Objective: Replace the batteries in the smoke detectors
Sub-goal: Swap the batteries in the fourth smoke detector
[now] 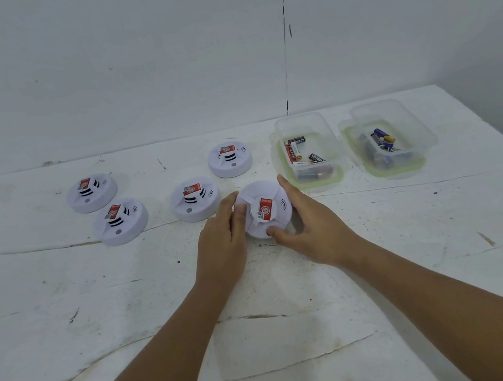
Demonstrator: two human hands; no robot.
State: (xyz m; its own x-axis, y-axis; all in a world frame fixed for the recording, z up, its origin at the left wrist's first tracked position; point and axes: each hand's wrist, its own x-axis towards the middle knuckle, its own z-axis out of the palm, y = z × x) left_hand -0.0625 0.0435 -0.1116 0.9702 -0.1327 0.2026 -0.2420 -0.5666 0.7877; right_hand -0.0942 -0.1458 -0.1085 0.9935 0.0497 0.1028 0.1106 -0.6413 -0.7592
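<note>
Both hands are gripping one white smoke detector (265,209) near the middle of the counter (98,318): the left hand (223,245) is curling round its left edge, and the right hand (311,230) is wrapping its right edge with the thumb at the front rim. Four other detectors (194,199) are sitting to the left and behind. Two clear containers (308,150) holding batteries (295,141) are standing just to the right.

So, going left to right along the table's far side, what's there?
Far-left white round smoke detector → far white round smoke detector → clear plastic tub of black-and-red batteries → clear plastic tub of blue batteries.
</note>
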